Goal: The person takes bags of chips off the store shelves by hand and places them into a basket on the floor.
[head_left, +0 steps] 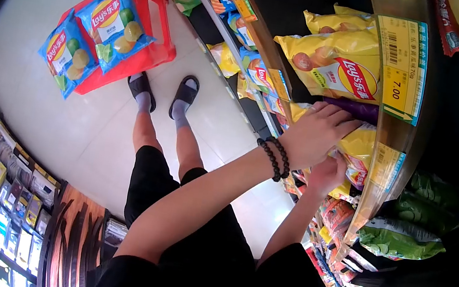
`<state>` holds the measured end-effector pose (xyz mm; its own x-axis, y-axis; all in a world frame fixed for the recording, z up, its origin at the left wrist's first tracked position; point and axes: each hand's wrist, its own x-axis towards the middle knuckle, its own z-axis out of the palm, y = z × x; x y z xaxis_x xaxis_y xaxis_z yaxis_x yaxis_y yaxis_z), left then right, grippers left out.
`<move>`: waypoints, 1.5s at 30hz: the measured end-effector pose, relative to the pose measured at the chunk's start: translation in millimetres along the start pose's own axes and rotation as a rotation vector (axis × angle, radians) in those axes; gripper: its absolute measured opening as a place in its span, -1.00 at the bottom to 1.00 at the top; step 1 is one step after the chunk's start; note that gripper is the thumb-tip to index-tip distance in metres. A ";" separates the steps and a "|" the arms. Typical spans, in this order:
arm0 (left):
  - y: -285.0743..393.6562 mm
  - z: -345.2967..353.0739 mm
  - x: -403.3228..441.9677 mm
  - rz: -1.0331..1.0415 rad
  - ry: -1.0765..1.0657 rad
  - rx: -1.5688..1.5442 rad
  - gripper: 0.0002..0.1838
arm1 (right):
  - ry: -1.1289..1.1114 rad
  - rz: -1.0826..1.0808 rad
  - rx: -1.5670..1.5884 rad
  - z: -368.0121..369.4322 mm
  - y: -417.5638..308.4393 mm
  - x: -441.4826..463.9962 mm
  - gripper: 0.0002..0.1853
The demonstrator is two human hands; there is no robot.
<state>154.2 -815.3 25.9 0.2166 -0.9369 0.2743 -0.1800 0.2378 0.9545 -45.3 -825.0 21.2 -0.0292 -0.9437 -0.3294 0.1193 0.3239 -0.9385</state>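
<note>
At the shelf front, my left hand (319,128), with a dark bead bracelet on its wrist, bends its fingers over a yellow bag of chips (359,141). Just below it, my right hand (327,173) is curled against the lower part of the same bag; its fingertips are partly hidden. Beside the left fingertips lies a purple bag (359,110), mostly covered. Another yellow Lay's bag (335,70) rests on the shelf above my hands.
A red basket (166,33) stands on the pale floor, with two blue Lay's bags (113,25) on it. Price tags (400,68) line the shelf edge (362,205). Green bags (402,239) lie at right. A rack of small packages (8,193) is at left.
</note>
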 end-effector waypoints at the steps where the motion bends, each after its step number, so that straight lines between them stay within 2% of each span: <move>1: -2.6 -1.3 5.6 0.034 0.013 0.014 -0.53 | -0.003 -0.027 -0.004 7.9 -1.2 1.4 -0.43; 3: -13.5 -4.6 15.7 0.100 0.074 0.080 -0.52 | -0.004 -0.064 -0.009 21.8 4.2 9.3 -0.42; 5: -21.1 -23.1 19.1 0.041 0.080 0.194 -0.47 | 0.004 -0.084 -0.009 33.6 14.6 23.6 -0.42; 8: -38.0 -44.7 13.5 0.006 0.094 0.318 -0.31 | -0.007 -0.292 -0.059 75.8 37.2 31.8 -0.40; 9: -41.1 -49.9 9.4 -0.007 0.090 0.334 -0.29 | 0.010 -0.258 0.023 92.3 37.0 28.8 -0.29; 11: -48.9 -55.9 1.6 -0.035 0.114 0.347 -0.24 | 0.022 -0.244 0.056 102.2 38.1 32.1 -0.31; 15: -63.9 -63.1 -18.3 -0.098 0.158 0.365 -0.34 | 0.095 -0.243 0.067 106.7 42.2 32.7 -0.35; 18: -70.7 -63.2 -15.9 -0.038 0.234 0.281 -0.39 | 0.134 -0.318 0.027 120.0 40.6 29.8 -0.38; 21: -69.4 -59.6 -3.0 -0.006 0.216 0.301 -0.42 | 0.147 -0.335 0.053 111.6 48.0 38.2 -0.43; 23: -69.2 -54.2 -1.8 -0.001 0.156 0.330 -0.43 | 0.118 -0.310 0.033 90.1 56.4 51.8 -0.47; 28: -83.1 -50.9 -6.4 0.078 0.119 0.413 -0.42 | 0.180 -0.297 0.012 101.1 51.7 37.7 -0.44; 33: -60.3 -72.2 -6.0 0.009 0.136 0.225 -0.37 | 0.284 -0.369 0.003 126.7 29.3 10.0 -0.40; 36: -49.9 -100.9 -8.9 0.026 0.213 0.213 -0.40 | 0.183 -0.360 -0.107 150.2 26.2 -14.2 -0.40; 37: -49.6 -111.1 -9.3 0.008 0.236 0.183 -0.43 | 0.257 -0.424 -0.065 169.6 30.5 -23.6 -0.42; 40: -53.2 -140.1 -2.1 -0.024 0.294 0.275 -0.43 | 0.180 -0.481 -0.247 204.9 38.8 -31.3 -0.52; 44: -63.5 -164.3 23.8 -0.030 0.371 0.221 -0.35 | 0.033 -0.449 -0.188 260.0 32.4 -13.7 -0.53; 45: -67.3 -167.7 30.6 -0.029 0.377 0.223 -0.26 | 0.002 -0.413 -0.188 268.5 34.3 -5.9 -0.51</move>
<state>333.8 -817.1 -10.3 0.5524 -0.7735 0.3106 -0.3622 0.1129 0.9252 225.5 -826.3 18.7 -0.0388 -0.9963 0.0768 -0.0850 -0.0732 -0.9937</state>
